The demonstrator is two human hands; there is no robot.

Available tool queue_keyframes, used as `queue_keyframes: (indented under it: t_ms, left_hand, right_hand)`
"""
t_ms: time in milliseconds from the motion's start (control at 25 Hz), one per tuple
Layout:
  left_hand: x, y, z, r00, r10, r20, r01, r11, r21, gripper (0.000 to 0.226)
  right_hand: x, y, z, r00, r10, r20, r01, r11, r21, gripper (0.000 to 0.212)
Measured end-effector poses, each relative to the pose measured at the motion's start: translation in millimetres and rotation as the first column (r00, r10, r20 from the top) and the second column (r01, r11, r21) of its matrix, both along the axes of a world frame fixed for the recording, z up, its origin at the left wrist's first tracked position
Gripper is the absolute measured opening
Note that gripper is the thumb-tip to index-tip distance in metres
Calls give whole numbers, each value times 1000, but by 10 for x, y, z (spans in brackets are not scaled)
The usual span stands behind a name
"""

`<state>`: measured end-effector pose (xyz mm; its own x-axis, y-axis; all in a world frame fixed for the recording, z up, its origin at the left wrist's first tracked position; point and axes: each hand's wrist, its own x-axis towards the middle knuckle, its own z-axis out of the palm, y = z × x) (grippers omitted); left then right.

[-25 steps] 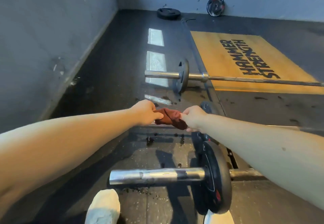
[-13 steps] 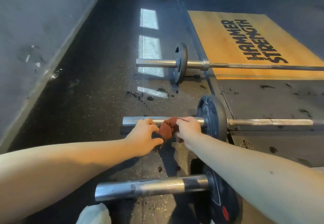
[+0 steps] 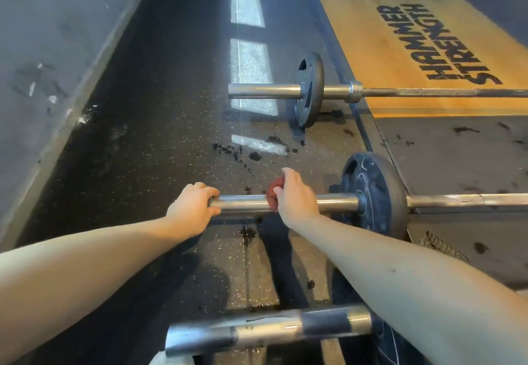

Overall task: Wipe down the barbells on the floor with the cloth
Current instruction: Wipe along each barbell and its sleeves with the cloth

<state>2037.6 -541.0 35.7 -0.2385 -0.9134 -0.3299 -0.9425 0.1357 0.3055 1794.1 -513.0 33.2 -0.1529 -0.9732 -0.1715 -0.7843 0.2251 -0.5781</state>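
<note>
Speckled rubber floor (image 3: pixel 160 136) under barbell (image 3: pixel 337 202), grey wall (image 3: pixel 57 22), wooden platform (image 3: pixel 385 50)

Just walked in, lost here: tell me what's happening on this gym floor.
A person is wiping the middle barbell of three on the floor. The left hand grips its sleeve end; the right hand holds a reddish cloth against the sleeve, short of the plate. The near barbell and far barbell lie untouched.
</note>
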Motion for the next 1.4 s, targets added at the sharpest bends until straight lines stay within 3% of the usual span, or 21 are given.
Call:
queue_keyframes:
  t_ms: [120, 200, 320, 440, 560, 600, 680, 760, 840, 920, 1000, 1160, 1240, 1400]
  left_hand:
    - [95, -94, -44, 1000, -9, -26, 9, 1000, -1, 49]
    - [133, -125, -79, 999, -33, -32, 33, 999, 0, 50]
    - [131, -150, -73, 998, -54, -38, 55, 998, 24, 48]
    - [89, -169, -82, 997, -53, -51, 55, 998, 29, 47]
    - [128, -175, -117, 997, -71, -33, 72, 997, 19, 45]
    - [135, -182, -126, 996, -78, -36, 79, 997, 19, 45]
    - [142, -205, -113, 996, -89, -30, 90, 995, 31, 45]
    - [146, -224, -120, 995, -94, -16, 94, 995, 39, 46]
    - [151, -238, -124, 996, -88, -18, 89, 995, 40, 50]
    - [140, -241, -127, 996, -78, -51, 81, 995, 57, 52]
    - [138, -224, -125, 994, -82, -68, 86, 995, 55, 51]
    - [155, -174, -140, 987, -141, -78, 142, 990, 13, 46]
    - [186, -155, -175, 984, -148, -95, 147, 989, -17, 45]
    - [219, -191, -241, 985, -137, -106, 136, 991, -11, 48]
  right_hand:
    - [541, -131, 39, 960, 269, -80, -267, 963, 34, 55]
    - [555, -149, -17, 920, 358, -161, -357, 933, 34, 48]
    - [-17, -56, -52, 954, 263, -142, -269, 963, -26, 20]
    - [-822, 67, 101, 947, 72, -314, -45, 995, 90, 26]
    - [-810, 132, 136, 914, -19, -404, 67, 992, 105, 33]
    - [-572, 119, 98, 936, -28, -351, 54, 997, 63, 29]
    - [46, 86, 21, 961, 109, -253, -110, 994, 9, 22]
    - [521, 89, -43, 927, 312, -210, -323, 946, -18, 32]
    - [498, 94, 11, 880, 414, -233, -437, 898, -57, 40]
    - [33, 176, 29, 849, 364, -384, -410, 911, -43, 45]
    - [-563, 290, 107, 847, 186, -497, -220, 975, -11, 44]
    - [-843, 368, 222, 859, -20, -512, 61, 996, 64, 38]
    - [-437, 372, 160, 893, -56, -447, 40, 998, -44, 29]
    - [578, 244, 44, 887, 209, -412, -268, 959, -90, 30]
